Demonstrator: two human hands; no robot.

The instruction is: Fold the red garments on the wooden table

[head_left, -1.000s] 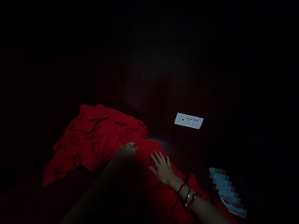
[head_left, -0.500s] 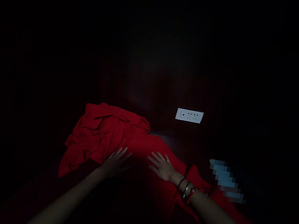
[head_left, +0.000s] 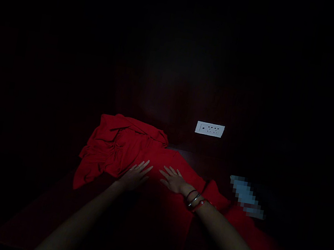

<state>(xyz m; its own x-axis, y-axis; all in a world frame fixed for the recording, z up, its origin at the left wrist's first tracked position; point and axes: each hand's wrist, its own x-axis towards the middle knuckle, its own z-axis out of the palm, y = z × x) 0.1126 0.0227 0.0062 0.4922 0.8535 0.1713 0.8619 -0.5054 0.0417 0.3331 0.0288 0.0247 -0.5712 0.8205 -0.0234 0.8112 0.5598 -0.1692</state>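
Observation:
A red garment point(head_left: 131, 147) lies across a dark surface, gathered and wrinkled on its left side and flatter through the middle and right. My left hand point(head_left: 135, 176), a ring on one finger, rests on it beside the gathered part with the fingers spread. Flat on the smoother middle lies my right hand point(head_left: 173, 180), its fingers stretched toward the left hand. Bracelets circle the right wrist. Neither hand holds anything. The garment's near part fades into darkness, so its full shape is hidden.
A white wall socket point(head_left: 210, 129) sits on the dark wall behind the garment. To the right lies a pale bluish object point(head_left: 246, 196), blurred out by pixels. The dark surface's left edge shows faintly at lower left; most surroundings are black.
Both hands have shifted slightly farther up the garment, and the right hand has moved left, closer to the left hand. The view has shifted a little.

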